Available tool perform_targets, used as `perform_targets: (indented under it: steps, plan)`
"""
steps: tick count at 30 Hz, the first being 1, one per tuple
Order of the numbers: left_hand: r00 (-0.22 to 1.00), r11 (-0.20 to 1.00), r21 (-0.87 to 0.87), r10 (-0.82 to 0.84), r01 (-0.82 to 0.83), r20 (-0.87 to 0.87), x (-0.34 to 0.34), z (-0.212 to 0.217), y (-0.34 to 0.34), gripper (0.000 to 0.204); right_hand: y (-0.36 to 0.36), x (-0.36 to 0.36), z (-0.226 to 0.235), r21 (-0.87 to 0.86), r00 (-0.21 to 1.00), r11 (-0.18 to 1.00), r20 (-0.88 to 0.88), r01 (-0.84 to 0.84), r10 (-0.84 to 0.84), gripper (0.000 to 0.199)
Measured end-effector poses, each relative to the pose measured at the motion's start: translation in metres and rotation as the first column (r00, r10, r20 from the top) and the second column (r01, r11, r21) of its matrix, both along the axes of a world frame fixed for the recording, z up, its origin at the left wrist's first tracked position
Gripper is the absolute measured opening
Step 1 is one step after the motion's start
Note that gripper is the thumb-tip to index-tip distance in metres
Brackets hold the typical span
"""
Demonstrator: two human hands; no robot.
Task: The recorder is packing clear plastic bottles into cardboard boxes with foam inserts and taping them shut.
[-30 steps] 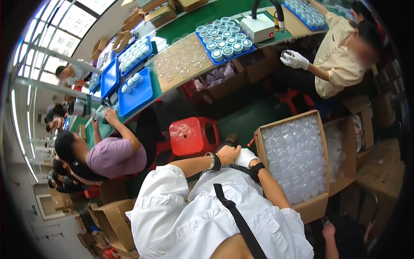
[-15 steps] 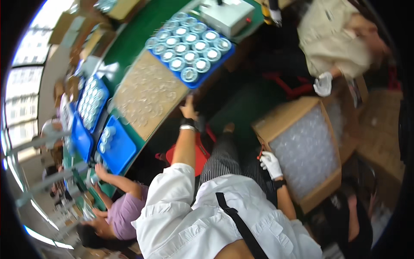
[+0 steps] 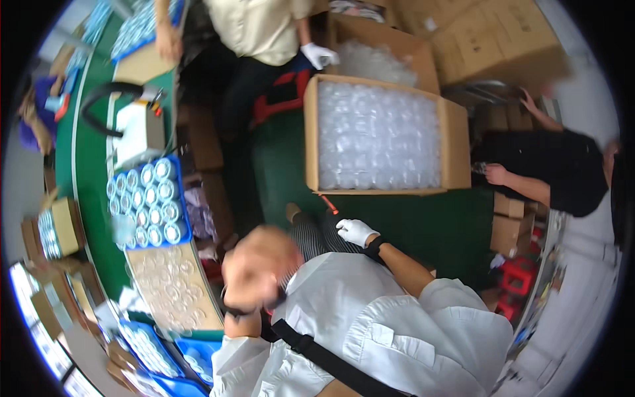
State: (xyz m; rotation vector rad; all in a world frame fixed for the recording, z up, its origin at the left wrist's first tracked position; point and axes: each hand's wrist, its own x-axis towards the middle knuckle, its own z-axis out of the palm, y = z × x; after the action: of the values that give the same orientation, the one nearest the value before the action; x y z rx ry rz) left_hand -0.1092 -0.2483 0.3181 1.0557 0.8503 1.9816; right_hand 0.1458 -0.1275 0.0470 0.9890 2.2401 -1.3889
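My left hand [image 3: 259, 268], bare and smeared by motion, is raised close to my body, between the work table and my legs. Its fingers are too blurred to read, and I can make out nothing in it. On my right hand [image 3: 356, 231] is a white glove, with the fingers curled. A slim red-orange tool [image 3: 328, 204] sticks out from those fingers toward the near edge of an open cardboard box [image 3: 378, 191]. Clear plastic pieces [image 3: 377, 135] fill that box in packed rows.
On the green table [image 3: 89, 172] at left are a blue tray [image 3: 187, 218] of round clear containers, a brown board [image 3: 210, 311] with scattered clear rings, and a white machine [image 3: 142, 135]. Co-workers stand beyond the box and at right [image 3: 542, 169]. Red stools [image 3: 518, 274] are at right.
The view has swung to the right, bringing the box to the centre. My left hand has drawn back from the tray's edge toward my body. My right hand still has the red-orange tool.
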Motion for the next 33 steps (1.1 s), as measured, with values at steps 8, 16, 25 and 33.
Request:
perform_targets:
  steps: [8,16,25,33]
  plan:
    - [0.471,0.55,0.421,-0.835,0.722,0.283,0.103,0.172,0.069,0.008,-0.013,0.098,-0.022,-0.184,0.848,0.828,0.141,0.53,-0.512,0.022]
    - [0.474,0.538,0.239,-0.836,0.808,0.278,0.17,0.2,0.096,0.008,-0.054,0.191,-0.014,-0.081,0.532,0.528,0.219,0.845,-0.818,0.019]
    - [0.273,0.297,0.39,-0.955,0.872,0.117,0.192,0.183,0.138,0.003,-0.154,0.171,-0.041,-0.024,0.486,0.531,0.441,0.847,-0.755,0.025]
    - [0.027,0.058,0.467,-0.997,0.882,0.074,0.179,0.181,0.136,0.006,-0.229,0.08,-0.076,0.189,0.093,0.155,0.302,0.97,-0.949,0.025]
